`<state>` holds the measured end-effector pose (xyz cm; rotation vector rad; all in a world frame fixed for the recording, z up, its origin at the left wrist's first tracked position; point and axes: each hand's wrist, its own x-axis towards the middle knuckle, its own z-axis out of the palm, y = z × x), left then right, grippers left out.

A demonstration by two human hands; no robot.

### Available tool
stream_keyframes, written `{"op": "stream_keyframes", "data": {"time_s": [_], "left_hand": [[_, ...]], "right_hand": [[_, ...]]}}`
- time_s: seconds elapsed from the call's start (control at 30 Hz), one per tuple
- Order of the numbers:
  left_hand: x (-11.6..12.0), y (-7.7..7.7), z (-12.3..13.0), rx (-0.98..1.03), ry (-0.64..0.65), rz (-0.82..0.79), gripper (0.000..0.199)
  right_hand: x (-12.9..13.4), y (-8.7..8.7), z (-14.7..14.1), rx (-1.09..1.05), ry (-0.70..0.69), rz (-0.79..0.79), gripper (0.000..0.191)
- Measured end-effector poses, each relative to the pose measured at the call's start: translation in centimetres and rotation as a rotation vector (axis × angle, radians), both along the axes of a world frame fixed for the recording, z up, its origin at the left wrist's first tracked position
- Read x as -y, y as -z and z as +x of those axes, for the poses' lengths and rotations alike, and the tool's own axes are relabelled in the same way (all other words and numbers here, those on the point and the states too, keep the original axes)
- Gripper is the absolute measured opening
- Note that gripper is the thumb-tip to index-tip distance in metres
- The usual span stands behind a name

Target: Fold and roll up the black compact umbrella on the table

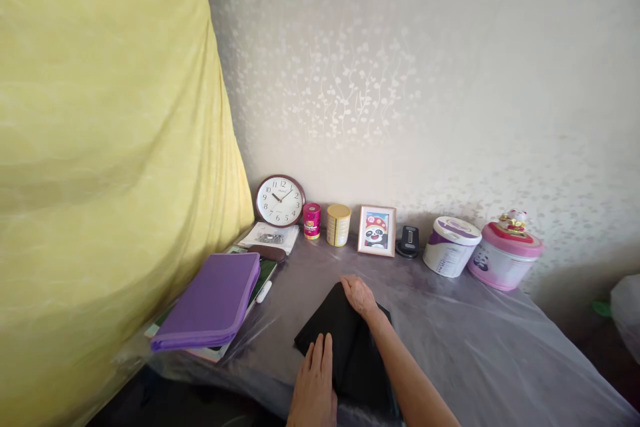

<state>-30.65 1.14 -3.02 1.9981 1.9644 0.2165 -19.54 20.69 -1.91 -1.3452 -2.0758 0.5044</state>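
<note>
Beside yellow curtain (110, 167), plastic-covered table (500, 347), patterned wall (425, 67), black fabric (341, 328)

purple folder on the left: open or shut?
Shut. The purple folder lies flat with its top cover down over it. Whether it is zipped all round, cannot tell.

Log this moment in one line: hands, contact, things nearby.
left hand: fingers extended on black fabric | right hand: on fabric's far edge | left of fabric: purple folder | beyond fabric: framed panda picture
</note>
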Motion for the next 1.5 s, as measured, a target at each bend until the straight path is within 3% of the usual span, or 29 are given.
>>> {"op": "stream_keyframes", "data": {"time_s": [0.13, 0.27, 0.4, 0.5, 0.63, 0.7, 1.13, 1.33, 1.5], "left_hand": [[0.4, -0.6, 0.1, -0.015, -0.014, 0.006, 0.08], [0.8, -0.5, 0.1, -0.011, -0.021, 0.055, 0.078], [0.8, 0.2, 0.0, 0.009, -0.015, 0.095, 0.076], [0.7, 0.6, 0.0, 0.013, -0.02, 0.127, 0.075], [0.7, 0.8, -0.1, -0.001, -0.016, 0.144, 0.074], [0.7, 0.7, -0.1, 0.001, -0.02, 0.144, 0.074], [0.8, 0.4, -0.1, 0.013, -0.017, 0.117, 0.073], [0.8, 0.3, 0.0, 0.023, -0.041, 0.112, 0.075], [0.8, 0.1, 0.1, 0.013, -0.053, 0.115, 0.074]], "right_hand": [[1.3, 0.1, 3.4, -0.037, 0.193, -0.013, 0.032], [4.8, 1.0, 8.1, -0.093, 0.402, 0.007, 0.033], [8.5, 2.4, 10.3, -0.159, 0.443, -0.133, 0.032], [10.5, 3.2, 10.1, -0.19, 0.428, -0.217, 0.034], [11.9, 3.3, 9.6, -0.063, 0.488, -0.065, 0.034], [12.1, 3.0, 9.7, -0.039, 0.503, -0.072, 0.033], [12.2, 0.8, 8.9, -0.505, 0.429, -0.436, 0.047], [11.6, 1.0, 7.9, -0.528, 0.377, -0.317, 0.04], [11.0, -0.8, 6.3, -0.622, 0.292, -0.242, 0.039]]}}
